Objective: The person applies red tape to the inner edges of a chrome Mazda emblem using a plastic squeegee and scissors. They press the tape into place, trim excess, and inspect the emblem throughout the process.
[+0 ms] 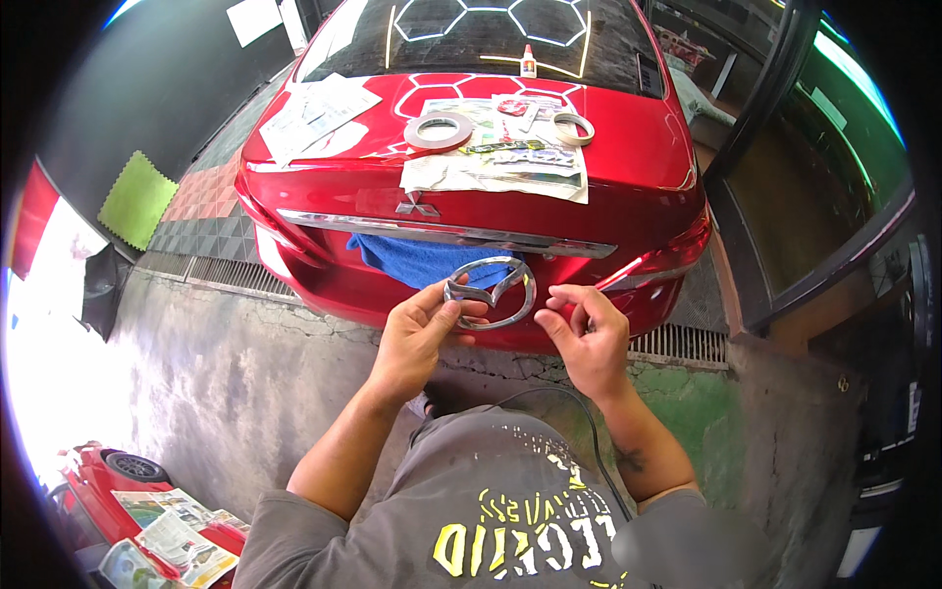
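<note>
My left hand (416,332) grips the left side of a chrome oval car emblem (531,294) with a winged bar inside it. The emblem is held up in front of the red car's trunk. My right hand (594,339) is just right of the emblem, apart from it, its fingers curled in with thumb and forefinger near each other. Whatever those fingers may hold is too small to make out. Behind the emblem, a blue cloth (422,257) hangs below the chrome trim strip (442,232) on the trunk.
On the trunk lid (628,137) lie newspaper sheets (442,177), a wide tape roll (439,131), a narrower tape roll (573,129) and white papers (314,113). A small red-capped bottle (528,65) stands by the rear window. Another red car part (88,491) with newspaper on it is at lower left.
</note>
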{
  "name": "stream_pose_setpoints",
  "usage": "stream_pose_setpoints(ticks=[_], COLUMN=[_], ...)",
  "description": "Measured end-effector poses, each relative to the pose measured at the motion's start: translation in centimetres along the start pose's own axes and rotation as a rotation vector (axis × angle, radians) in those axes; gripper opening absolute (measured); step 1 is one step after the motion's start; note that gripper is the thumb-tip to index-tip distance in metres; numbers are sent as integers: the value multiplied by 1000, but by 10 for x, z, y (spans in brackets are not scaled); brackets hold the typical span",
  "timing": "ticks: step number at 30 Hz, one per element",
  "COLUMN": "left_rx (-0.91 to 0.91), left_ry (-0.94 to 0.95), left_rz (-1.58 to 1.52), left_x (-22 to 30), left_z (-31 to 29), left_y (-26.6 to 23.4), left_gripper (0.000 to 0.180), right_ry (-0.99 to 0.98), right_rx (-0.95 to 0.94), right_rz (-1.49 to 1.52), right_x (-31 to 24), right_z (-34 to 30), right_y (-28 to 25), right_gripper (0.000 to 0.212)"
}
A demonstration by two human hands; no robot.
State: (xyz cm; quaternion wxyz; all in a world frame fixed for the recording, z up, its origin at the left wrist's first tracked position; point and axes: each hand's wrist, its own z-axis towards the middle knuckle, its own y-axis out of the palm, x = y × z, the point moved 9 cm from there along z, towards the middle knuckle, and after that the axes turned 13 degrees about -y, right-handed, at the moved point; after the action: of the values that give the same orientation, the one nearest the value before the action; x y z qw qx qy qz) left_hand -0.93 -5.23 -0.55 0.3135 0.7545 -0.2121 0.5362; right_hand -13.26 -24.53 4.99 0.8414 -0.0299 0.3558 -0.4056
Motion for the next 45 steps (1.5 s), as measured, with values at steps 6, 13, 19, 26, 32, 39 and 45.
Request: stream_pose_setpoints(ticks=[6, 13, 19, 26, 32, 39, 45], left_rx=[-1, -14, -60, -101, -87, -50, 43], left_ry=[41, 25, 2, -10, -31, -79, -182], left_rz=[115, 137, 12, -64, -118, -205, -307], left_x=[17, 23, 18, 17, 15, -42, -71], left_z=[-4, -5, -6, -7, -7, 15, 10], left_y=[10, 21, 23, 22, 23, 15, 14], left_gripper=[44, 45, 45, 50, 50, 32, 21], right_ry=[348, 412, 416, 424, 429, 520, 614], right_rx=[-6, 1, 17, 29, 26, -46, -91], right_rz=[352, 506, 532, 520, 517, 656, 649], right_x=[35, 30, 26, 26, 29, 44, 62], right_z=[-15, -15, -17, -19, -24, -51, -77], right_y=[13, 10, 6, 5, 6, 41, 49], right_gripper=[29, 25, 20, 19, 17, 9, 10])
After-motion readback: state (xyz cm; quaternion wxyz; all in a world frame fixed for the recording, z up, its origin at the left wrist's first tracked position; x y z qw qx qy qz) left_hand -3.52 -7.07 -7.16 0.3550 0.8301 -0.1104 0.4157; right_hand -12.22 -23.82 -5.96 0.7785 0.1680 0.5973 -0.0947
